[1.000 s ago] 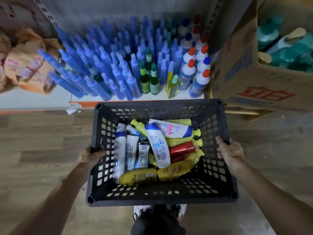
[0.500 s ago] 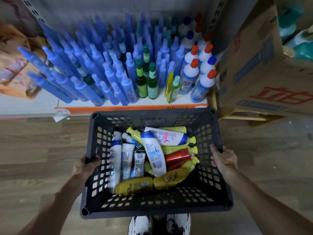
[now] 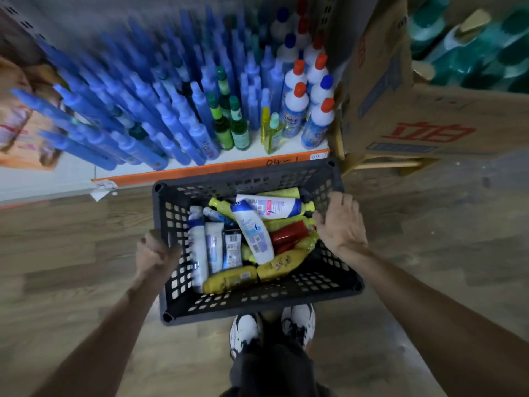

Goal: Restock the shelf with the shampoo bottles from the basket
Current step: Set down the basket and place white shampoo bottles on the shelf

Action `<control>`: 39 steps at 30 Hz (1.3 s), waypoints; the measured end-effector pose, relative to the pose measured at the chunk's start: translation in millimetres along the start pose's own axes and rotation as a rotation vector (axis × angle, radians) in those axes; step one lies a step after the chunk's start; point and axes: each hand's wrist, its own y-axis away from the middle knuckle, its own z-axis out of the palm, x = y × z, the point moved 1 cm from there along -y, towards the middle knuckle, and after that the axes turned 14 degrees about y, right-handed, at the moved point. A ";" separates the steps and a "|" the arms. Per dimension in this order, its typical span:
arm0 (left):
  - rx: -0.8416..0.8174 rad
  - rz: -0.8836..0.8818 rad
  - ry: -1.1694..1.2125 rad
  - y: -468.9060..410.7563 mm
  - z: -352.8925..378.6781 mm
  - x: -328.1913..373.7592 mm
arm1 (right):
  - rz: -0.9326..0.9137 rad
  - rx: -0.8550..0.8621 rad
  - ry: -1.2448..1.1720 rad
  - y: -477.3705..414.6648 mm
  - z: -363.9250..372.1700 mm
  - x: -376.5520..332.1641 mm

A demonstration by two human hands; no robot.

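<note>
Basket [image 3: 257, 303] held above wood floor [image 3: 57, 253], just before the low shelf [image 3: 200, 169], far rim nearly meeting the orange edge strip in view. Inside, shampoo bottles lie flat in a heap. At left, a white bottle with blue band [image 3: 197, 245] lies with its long axis running near to far, and two tubes [image 3: 214, 245] lie parallel beside it. At centre, a white-and-blue bottle [image 3: 253, 232] lies diagonal on top, blue cap end toward the shelf and left, base toward the near right. Across the far end, a second white bottle [image 3: 272, 207] lies crosswise, blue end to the right. Yellow bottles [image 3: 229, 279] lie crosswise along the near side, and a red bottle [image 3: 289, 233] angles up toward the right wall. On the shelf, from the left: orange packets [image 3: 20, 124], a dense block of blue bottles [image 3: 137, 116], blurred, then a few green bottles [image 3: 229, 124], thin yellow bottles [image 3: 266, 130], and white bottles with orange and blue caps [image 3: 297, 104]. Little bare shelf shows besides a strip at the front. A cardboard box [image 3: 429, 116] stands to the right of the shelf, with teal bottles [image 3: 472, 44] beyond it. Both arms reach forward. Left hand [image 3: 153, 252] grips the basket's left rim, fingers wrapped over it. Right hand [image 3: 340, 222] sits at the right rim, toward the far end, back of hand up, fingers curled over the edge. Shoes [image 3: 246, 330] show below the basket.
</note>
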 end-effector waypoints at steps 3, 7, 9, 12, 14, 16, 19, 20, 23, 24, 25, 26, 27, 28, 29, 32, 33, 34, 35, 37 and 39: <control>-0.143 0.203 -0.138 31.5 -18.0 39.9 | -0.127 0.031 -0.002 24.5 -38.3 -15.8; -0.244 0.423 -0.347 64.2 -26.8 84.8 | -0.224 0.032 0.019 49.2 -79.6 -25.1; -0.248 0.470 -0.382 77.4 -29.1 99.6 | -0.246 0.020 0.023 57.7 -94.2 -25.7; -0.305 0.460 -0.433 85.9 -24.8 101.1 | -0.284 -0.033 0.032 65.8 -101.5 -26.3; -0.325 0.465 -0.473 88.7 -16.4 97.3 | -0.305 -0.078 0.040 66.7 -96.8 -27.8; -0.326 0.483 -0.519 90.3 -8.3 92.6 | -0.327 -0.119 0.048 67.7 -87.5 -33.5; -0.331 0.482 -0.559 89.8 -1.4 85.6 | -0.366 -0.185 0.076 71.3 -75.1 -47.7; -0.332 0.475 -0.558 90.3 -0.9 86.1 | -0.376 -0.197 0.078 71.8 -71.9 -52.7; -0.358 0.445 -0.592 89.5 -1.0 86.9 | -0.407 -0.206 0.093 69.0 -66.2 -63.8; -0.382 0.429 -0.587 87.1 -0.7 85.4 | -0.415 -0.207 0.103 65.9 -65.1 -65.5; -0.404 0.409 -0.576 84.0 0.5 83.4 | -0.418 -0.209 0.110 61.8 -63.3 -65.8; -0.424 0.383 -0.568 80.1 2.7 79.5 | -0.413 -0.215 0.113 56.9 -60.4 -64.9; -0.437 0.364 -0.566 75.3 6.7 75.3 | -0.404 -0.222 0.111 51.6 -56.3 -63.3; -0.450 0.343 -0.569 69.8 12.0 70.8 | -0.395 -0.229 0.109 45.6 -50.0 -61.3; -0.458 0.319 -0.566 63.2 18.4 64.6 | -0.393 -0.234 0.110 39.5 -41.6 -59.6; -0.495 0.232 -0.515 34.5 46.8 36.0 | -0.374 -0.249 0.112 14.0 -2.4 -55.7; -0.504 0.213 -0.494 22.7 58.2 24.6 | -0.358 -0.251 0.103 3.5 14.5 -55.5; -0.505 0.197 -0.480 9.6 70.9 12.5 | -0.344 -0.251 0.094 -6.9 32.4 -55.6; -0.499 0.183 -0.458 -4.1 84.8 1.0 | -0.335 -0.250 0.088 -17.6 51.1 -56.3; -0.489 0.146 -0.425 -33.3 114.8 -18.8 | -0.341 -0.241 0.093 -39.4 88.6 -58.5; -0.486 0.085 -0.361 -61.2 145.8 -32.7 | -0.351 -0.225 0.140 -61.9 123.2 -59.9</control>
